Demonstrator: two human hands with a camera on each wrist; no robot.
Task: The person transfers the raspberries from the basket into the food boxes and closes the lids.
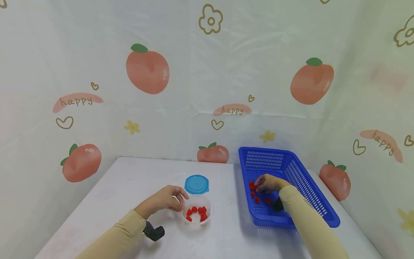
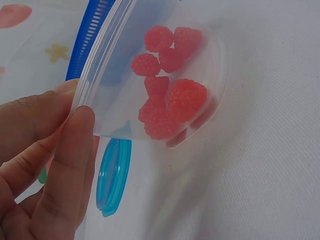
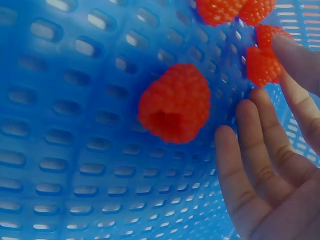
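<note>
White tabletop (image 1: 145, 176): left fingers (image 2: 70, 155) pinch a tub (image 2: 115, 95); right fingers (image 3: 257, 155) beside raspberries (image 3: 261, 66), grip unclear.

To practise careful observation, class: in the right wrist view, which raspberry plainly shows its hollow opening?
The raspberry lying alone near the picture's centre; its dark hollow faces the camera. The other raspberries, clustered toward the upper right, show no clear opening.

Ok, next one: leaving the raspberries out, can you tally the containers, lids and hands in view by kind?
Clear plastic tub: 1
Blue slotted plastic basket: 1
Light-blue plastic lid: 1
Hands, left hand and right hand: 2
Total: 5
</note>
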